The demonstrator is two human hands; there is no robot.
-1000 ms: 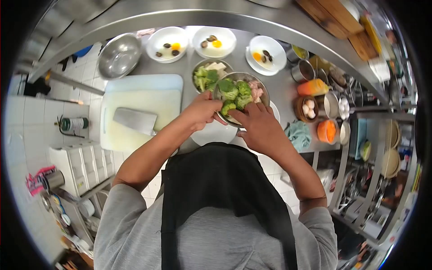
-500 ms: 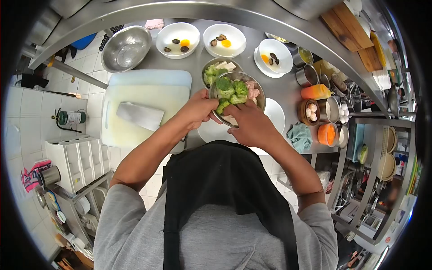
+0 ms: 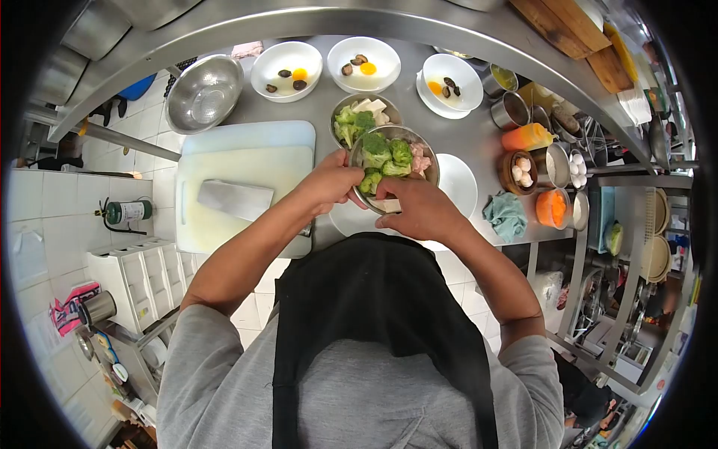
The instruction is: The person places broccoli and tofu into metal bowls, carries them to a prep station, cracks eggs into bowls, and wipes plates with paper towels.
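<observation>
A metal bowl (image 3: 428,146) holds broccoli (image 3: 384,152), pieces of pale pink meat (image 3: 419,160) and a white block (image 3: 389,204) partly under my fingers. My left hand (image 3: 336,179) is closed on the bowl's left rim. My right hand (image 3: 413,200) dips into the near side of the bowl, fingers bent down and thumb near the rim. What its fingertips grip, if anything, is hidden. Just behind stands a second metal bowl (image 3: 334,118) with greens and white cubes. White plates (image 3: 460,187) lie partly covered beneath my hands.
Left lie cutting boards (image 3: 247,136) with a cleaver (image 3: 235,199); an empty metal bowl (image 3: 206,93) stands behind. White bowls (image 3: 288,56) along the back hold yolks and dark pieces. At right are a cloth (image 3: 505,217), a sauce bottle (image 3: 526,138) and several containers. A steel shelf (image 3: 336,22) crosses overhead.
My right hand's fingers have drawn back from the broccoli and bent down into the near side of the bowl, showing more of the contents. My left hand keeps its hold. The camera has shifted slightly.
</observation>
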